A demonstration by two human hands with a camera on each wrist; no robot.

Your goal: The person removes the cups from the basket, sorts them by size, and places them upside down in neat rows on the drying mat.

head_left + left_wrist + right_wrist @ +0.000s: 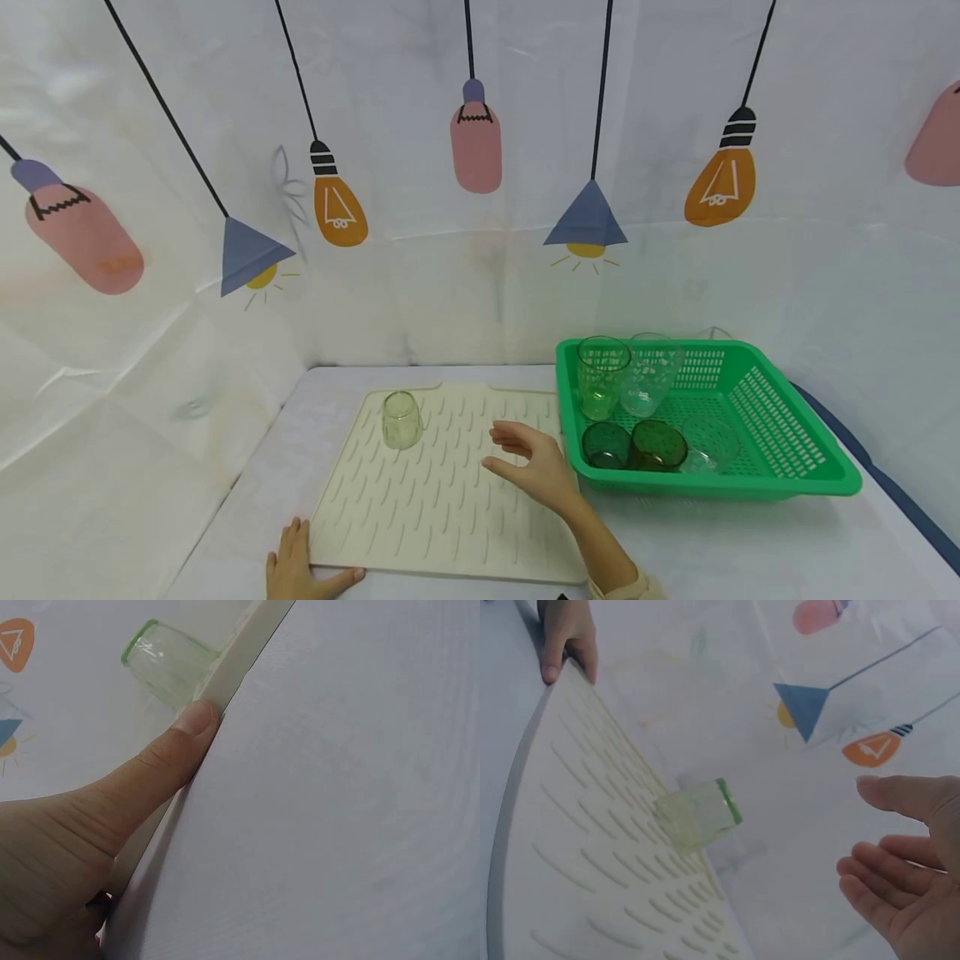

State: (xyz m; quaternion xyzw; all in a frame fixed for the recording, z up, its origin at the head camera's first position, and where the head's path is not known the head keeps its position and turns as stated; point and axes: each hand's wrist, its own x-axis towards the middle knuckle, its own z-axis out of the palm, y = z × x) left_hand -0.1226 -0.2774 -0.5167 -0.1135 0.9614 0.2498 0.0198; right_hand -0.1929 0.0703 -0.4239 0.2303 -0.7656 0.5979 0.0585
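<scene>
A pale green glass (pixel 402 421) stands narrow end up on the ridged cream draining board (pixel 450 500), near its back left corner. My left hand (pixel 300 571) rests at the board's front left corner. Its fingers are straight by the left side, and the thumb (pixel 161 754) lies along the front edge. Over the right half of the board hovers my right hand (pixel 536 467), fingers loosely bent and apart from the thumb. The right wrist view shows nothing between them, with the glass (pixel 697 814) some way off from the fingertips.
A green plastic basket (pixel 787 483) stands right of the board. Along its left side are a tall light green glass (pixel 600 383), a tall clear glass (pixel 643 383), two dark green glasses (pixel 658 446) and a low clear one (pixel 708 446). A printed white sheet (pixel 450 292) hangs behind.
</scene>
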